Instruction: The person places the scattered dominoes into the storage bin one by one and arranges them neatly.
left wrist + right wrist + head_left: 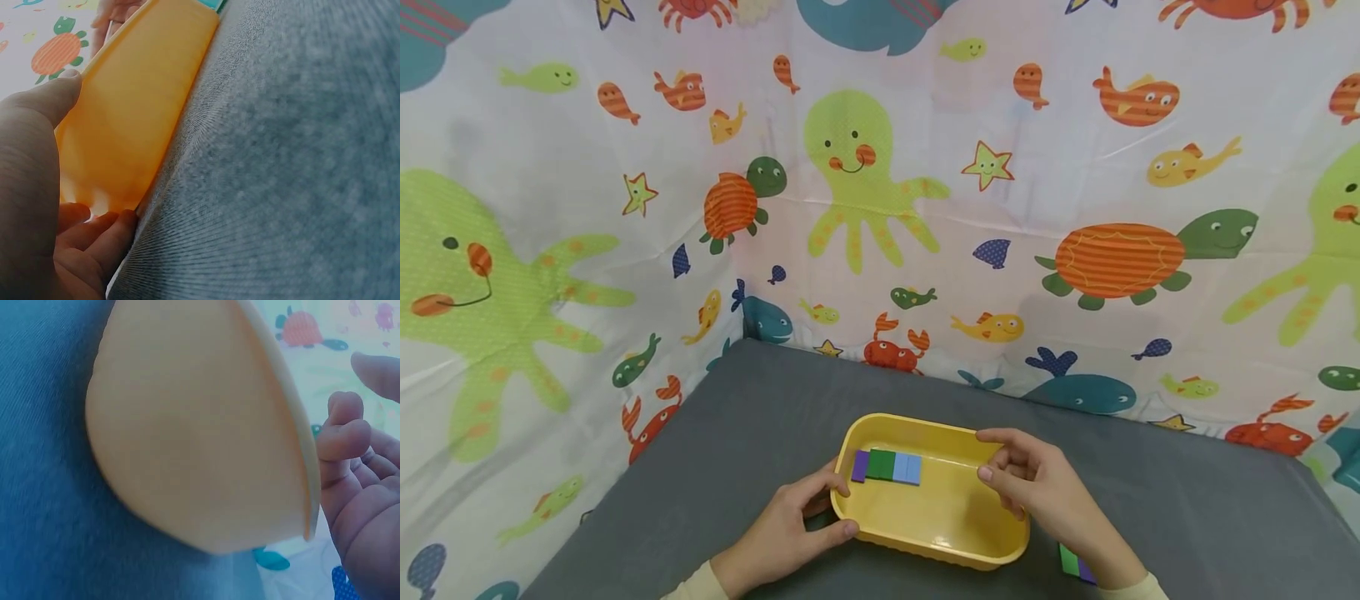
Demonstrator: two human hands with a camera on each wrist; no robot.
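A yellow plastic tub [936, 521] sits tilted slightly on the grey cloth. Along its inside left part lies a row of flat tiles: purple [860, 466], dark green [881, 464] and light blue [907, 468]. My left hand [790, 517] grips the tub's left end, thumb at the near rim and fingers around the outer wall. Over the right end hovers my right hand [1037, 483], its fingers loosely bent and the thumb apart from them. In the right wrist view no thing shows between those fingers [347, 434], which lie beside the tub's rim.
A green tile [1068, 560] and a purple tile [1086, 572] lie on the grey cloth [760, 417], partly under my right forearm. A white curtain [917, 250] printed with sea animals stands behind and to the left.
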